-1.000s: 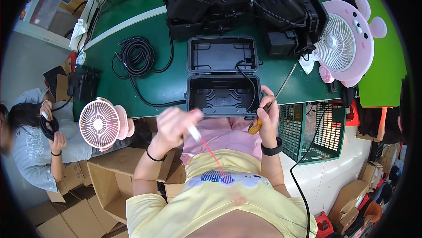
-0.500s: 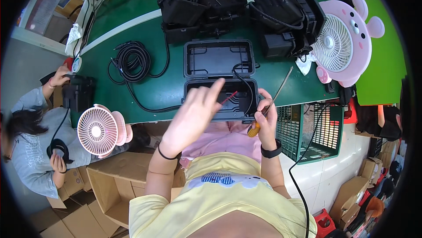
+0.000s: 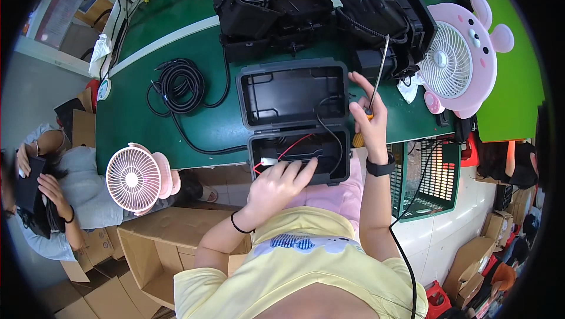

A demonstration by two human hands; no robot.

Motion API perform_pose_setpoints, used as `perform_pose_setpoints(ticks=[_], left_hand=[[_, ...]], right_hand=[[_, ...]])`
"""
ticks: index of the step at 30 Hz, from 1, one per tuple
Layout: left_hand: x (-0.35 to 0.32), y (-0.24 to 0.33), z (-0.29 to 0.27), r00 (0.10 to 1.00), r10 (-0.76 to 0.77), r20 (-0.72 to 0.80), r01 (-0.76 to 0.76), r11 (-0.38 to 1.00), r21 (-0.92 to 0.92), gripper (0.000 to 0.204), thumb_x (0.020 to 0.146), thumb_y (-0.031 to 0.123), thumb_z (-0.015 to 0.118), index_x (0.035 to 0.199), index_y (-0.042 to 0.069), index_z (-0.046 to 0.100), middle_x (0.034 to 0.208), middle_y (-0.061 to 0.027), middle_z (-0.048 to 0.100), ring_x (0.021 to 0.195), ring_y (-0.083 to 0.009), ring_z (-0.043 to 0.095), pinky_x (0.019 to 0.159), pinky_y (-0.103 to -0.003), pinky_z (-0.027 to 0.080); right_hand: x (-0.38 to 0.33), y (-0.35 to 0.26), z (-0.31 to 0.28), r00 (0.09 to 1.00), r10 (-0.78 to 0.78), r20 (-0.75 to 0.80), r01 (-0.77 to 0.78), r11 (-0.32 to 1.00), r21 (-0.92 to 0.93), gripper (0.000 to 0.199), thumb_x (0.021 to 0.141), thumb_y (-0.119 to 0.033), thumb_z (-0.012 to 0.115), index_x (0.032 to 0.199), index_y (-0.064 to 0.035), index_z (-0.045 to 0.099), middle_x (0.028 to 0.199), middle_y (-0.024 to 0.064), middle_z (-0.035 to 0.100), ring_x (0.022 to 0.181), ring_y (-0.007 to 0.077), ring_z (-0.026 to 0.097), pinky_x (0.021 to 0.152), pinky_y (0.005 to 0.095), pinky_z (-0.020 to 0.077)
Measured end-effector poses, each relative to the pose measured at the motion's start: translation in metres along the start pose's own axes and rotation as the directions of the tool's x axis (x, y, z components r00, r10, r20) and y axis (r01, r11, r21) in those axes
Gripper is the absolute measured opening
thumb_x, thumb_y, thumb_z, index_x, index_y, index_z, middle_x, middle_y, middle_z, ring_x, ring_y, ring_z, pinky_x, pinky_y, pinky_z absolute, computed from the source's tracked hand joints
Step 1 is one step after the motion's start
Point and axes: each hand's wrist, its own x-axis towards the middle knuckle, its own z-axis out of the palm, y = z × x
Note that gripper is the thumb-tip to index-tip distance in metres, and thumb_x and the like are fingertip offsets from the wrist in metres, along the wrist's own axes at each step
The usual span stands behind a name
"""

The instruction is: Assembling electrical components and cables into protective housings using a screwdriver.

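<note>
A black hinged plastic box stands open at the table's front edge, its lid (image 3: 294, 96) laid back and its lower half (image 3: 326, 178) nearest me. Inside the lower half run a red wire with a white connector (image 3: 269, 161) and a thin black cable (image 3: 334, 128). My left hand (image 3: 276, 188) lies over the near left part of this half, fingers stretched out into it, close below the connector; its thumb is hidden. Beside the lid's right edge, my right hand (image 3: 374, 122) holds a screwdriver (image 3: 381, 72) with a yellow handle, shaft pointing up and index finger extended.
A coiled black cable (image 3: 179, 86) lies left of the box. Black cases (image 3: 276, 13) are piled behind it. A pink fan (image 3: 450, 60) stands at right, a smaller one (image 3: 132, 179) at left. A green crate (image 3: 432, 180) sits below the table's right. A co-worker holds a black box (image 3: 30, 183).
My left hand has come down toward me into the box's lower half. My right hand has moved up beside the lid with the screwdriver. The box has shifted nearer me; the white connector now shows.
</note>
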Motion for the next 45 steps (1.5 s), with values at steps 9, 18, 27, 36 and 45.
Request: perform_pose_setpoints(ticks=[9, 18, 27, 36, 45], left_hand=[[-0.007, 0.004, 0.002, 1.0, -0.015, -0.014, 0.015, 1.0, -0.024, 0.041, 0.076, 0.019, 0.066, 0.116, 0.02, 0.069, 0.099, 0.0022, 0.07, 0.081, -0.0139, 0.067, 0.065, -0.024, 0.056], [0.021, -0.006, -0.02, 0.967, -0.144, 0.211, 0.18, 0.97, -0.165, 0.043, 0.072, 0.015, 0.072, 0.114, 0.017, 0.064, 0.087, -0.0006, 0.067, 0.075, -0.0176, 0.068, 0.06, -0.031, 0.055], [0.04, -0.03, -0.036, 0.963, -0.266, 0.034, 0.267, 0.945, -0.188, 0.09, 0.067, 0.038, 0.083, 0.143, 0.005, 0.047, 0.132, -0.0159, 0.055, 0.119, -0.0352, 0.052, 0.1, -0.045, 0.042], [-0.006, -0.05, -0.017, 0.911, -0.321, -0.258, 0.275, 0.941, -0.199, 0.048, 0.067, 0.025, 0.087, 0.107, 0.007, 0.067, 0.107, -0.0087, 0.069, 0.11, -0.0338, 0.062, 0.092, -0.044, 0.049], [0.005, -0.063, -0.024, 0.936, -0.296, -0.193, 0.267, 0.95, -0.162, 0.045, 0.057, 0.028, 0.088, 0.085, 0.006, 0.062, 0.094, -0.0057, 0.059, 0.109, -0.033, 0.057, 0.093, -0.047, 0.046]], right_hand=[[0.022, -0.026, -0.016, 0.946, -0.115, 0.305, 0.131, 0.991, -0.035, 0.071, 0.075, -0.005, 0.074, 0.142, -0.0023, 0.052, 0.128, -0.0001, 0.065, 0.059, 0.0022, 0.034, 0.057, 0.018, 0.0331], [-0.003, -0.041, -0.003, 0.917, -0.352, 0.187, 0.341, 0.936, 0.091, 0.042, 0.071, 0.013, 0.064, 0.11, -0.0034, 0.065, 0.139, 0.0094, 0.058, 0.053, -0.001, 0.04, 0.053, 0.016, 0.0338], [-0.002, -0.035, 0.021, 0.943, -0.334, 0.013, 0.334, 0.941, -0.051, 0.021, 0.082, 0.011, 0.066, 0.094, -0.0056, 0.071, 0.123, 0.0107, 0.07, 0.062, 0.0025, 0.045, 0.055, 0.019, 0.0345], [0.003, -0.029, 0.024, 0.95, -0.311, 0.011, 0.311, 0.949, -0.044, 0.017, 0.084, 0.009, 0.066, 0.092, -0.0054, 0.07, 0.123, 0.0098, 0.071, 0.062, 0.0023, 0.043, 0.056, 0.0198, 0.0334], [0.008, -0.031, 0.026, 0.959, -0.282, 0.003, 0.282, 0.957, -0.065, 0.017, 0.085, 0.008, 0.065, 0.093, -0.0056, 0.07, 0.125, 0.0081, 0.07, 0.064, 0.0022, 0.043, 0.057, 0.0194, 0.0331]])
